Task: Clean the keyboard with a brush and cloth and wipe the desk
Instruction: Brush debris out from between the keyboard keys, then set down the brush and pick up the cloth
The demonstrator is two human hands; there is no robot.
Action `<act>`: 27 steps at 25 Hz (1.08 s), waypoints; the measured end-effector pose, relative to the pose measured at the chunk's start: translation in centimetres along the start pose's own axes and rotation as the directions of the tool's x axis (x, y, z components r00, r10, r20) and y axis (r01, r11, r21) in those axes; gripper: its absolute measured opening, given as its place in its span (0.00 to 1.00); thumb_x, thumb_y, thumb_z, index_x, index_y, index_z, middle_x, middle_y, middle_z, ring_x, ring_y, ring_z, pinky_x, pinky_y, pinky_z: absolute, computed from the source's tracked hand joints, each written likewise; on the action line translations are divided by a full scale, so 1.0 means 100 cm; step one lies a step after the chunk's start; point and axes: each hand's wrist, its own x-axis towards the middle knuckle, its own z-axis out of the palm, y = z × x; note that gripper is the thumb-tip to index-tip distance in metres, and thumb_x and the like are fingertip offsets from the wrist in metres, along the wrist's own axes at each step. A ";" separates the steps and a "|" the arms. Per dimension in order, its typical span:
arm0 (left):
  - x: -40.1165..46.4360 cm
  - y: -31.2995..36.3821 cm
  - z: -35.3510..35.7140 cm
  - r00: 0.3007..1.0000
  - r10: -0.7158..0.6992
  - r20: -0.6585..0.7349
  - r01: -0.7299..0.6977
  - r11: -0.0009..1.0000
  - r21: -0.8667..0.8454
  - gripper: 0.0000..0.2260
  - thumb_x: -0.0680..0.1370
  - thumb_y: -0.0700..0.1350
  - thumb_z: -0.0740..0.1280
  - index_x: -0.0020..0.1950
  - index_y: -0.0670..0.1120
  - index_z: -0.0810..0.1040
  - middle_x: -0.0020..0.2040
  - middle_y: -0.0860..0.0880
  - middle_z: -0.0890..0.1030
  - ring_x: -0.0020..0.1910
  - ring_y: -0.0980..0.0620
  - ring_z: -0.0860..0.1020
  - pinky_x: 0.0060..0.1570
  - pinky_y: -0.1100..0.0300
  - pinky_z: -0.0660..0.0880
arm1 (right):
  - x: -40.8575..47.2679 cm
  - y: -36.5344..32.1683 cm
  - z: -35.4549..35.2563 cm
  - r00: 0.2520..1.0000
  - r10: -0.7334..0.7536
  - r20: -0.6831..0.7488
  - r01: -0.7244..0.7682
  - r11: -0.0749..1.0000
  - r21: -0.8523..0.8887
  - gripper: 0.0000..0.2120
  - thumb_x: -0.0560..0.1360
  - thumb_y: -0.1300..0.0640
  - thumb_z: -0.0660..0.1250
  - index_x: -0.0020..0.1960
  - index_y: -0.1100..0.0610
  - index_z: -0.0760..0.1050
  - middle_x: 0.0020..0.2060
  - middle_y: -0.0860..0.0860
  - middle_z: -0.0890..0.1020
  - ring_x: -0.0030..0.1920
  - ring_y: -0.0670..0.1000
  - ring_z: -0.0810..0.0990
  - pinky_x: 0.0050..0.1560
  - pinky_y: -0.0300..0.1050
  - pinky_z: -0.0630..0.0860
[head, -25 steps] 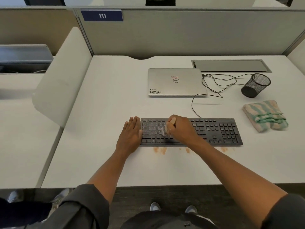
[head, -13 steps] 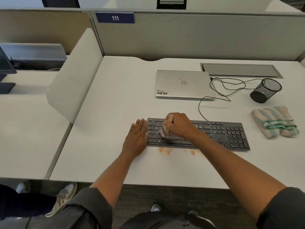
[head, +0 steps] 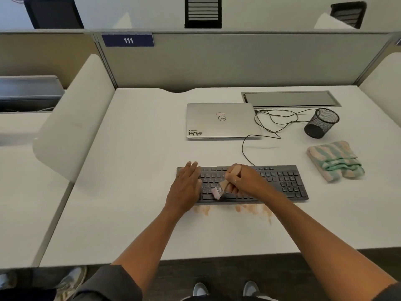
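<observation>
Right hand [head: 245, 181] grips brush [head: 225, 184], bristles on near keys of keyboard [head: 280, 181] at desk [head: 134, 170] centre; left hand [head: 186, 187] flat, fingers straight, on keyboard's left end; cloth [head: 335, 160] lies far right

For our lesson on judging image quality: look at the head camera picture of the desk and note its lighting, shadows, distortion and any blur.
Head view: soft, even light, no glare on the desk; only a faint shadow beside the cable; wide-angle bending curves the partition top and desk edges; brush bristles look slightly smeared, while the keyboard keys stay fairly sharp.
</observation>
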 end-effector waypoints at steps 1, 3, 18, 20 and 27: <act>0.006 0.011 0.002 1.000 0.008 -0.022 -0.008 0.999 -0.037 0.22 0.85 0.47 0.54 0.76 0.40 0.69 0.78 0.43 0.67 0.79 0.45 0.60 0.78 0.54 0.55 | -0.003 0.006 -0.009 0.999 0.008 -0.048 -0.005 0.998 0.065 0.07 0.81 0.56 0.61 0.48 0.57 0.76 0.34 0.52 0.85 0.31 0.49 0.81 0.31 0.41 0.75; 0.017 0.035 0.005 0.999 -0.007 -0.039 0.002 0.993 -0.115 0.19 0.85 0.44 0.58 0.75 0.41 0.71 0.76 0.43 0.70 0.77 0.47 0.65 0.75 0.54 0.60 | -0.009 0.018 -0.024 0.990 0.051 -0.130 -0.019 0.972 0.235 0.06 0.81 0.59 0.61 0.49 0.58 0.76 0.35 0.55 0.85 0.32 0.51 0.81 0.31 0.44 0.76; 0.143 0.214 0.069 0.906 -0.303 0.295 0.412 0.470 -0.781 0.07 0.82 0.44 0.66 0.55 0.45 0.83 0.44 0.46 0.86 0.40 0.51 0.82 0.47 0.52 0.82 | -0.017 0.109 -0.151 0.911 0.227 -0.344 0.069 0.738 0.671 0.06 0.81 0.59 0.62 0.53 0.56 0.78 0.40 0.58 0.86 0.35 0.54 0.82 0.37 0.48 0.78; 0.173 0.234 0.081 0.895 -0.335 0.294 0.424 0.439 -0.792 0.07 0.81 0.43 0.66 0.56 0.44 0.82 0.43 0.45 0.86 0.40 0.51 0.82 0.46 0.55 0.82 | -0.010 0.126 -0.175 0.894 0.225 -0.388 0.074 0.779 0.622 0.05 0.79 0.60 0.64 0.52 0.55 0.79 0.39 0.57 0.85 0.33 0.52 0.80 0.34 0.47 0.77; 0.256 0.266 0.137 0.874 -0.412 0.257 0.465 0.557 -0.688 0.04 0.78 0.42 0.70 0.50 0.46 0.85 0.43 0.46 0.85 0.39 0.51 0.82 0.43 0.56 0.83 | 0.033 0.185 -0.207 0.917 0.203 -0.344 -0.096 0.947 0.305 0.09 0.76 0.58 0.69 0.56 0.52 0.76 0.42 0.50 0.82 0.39 0.49 0.82 0.41 0.46 0.83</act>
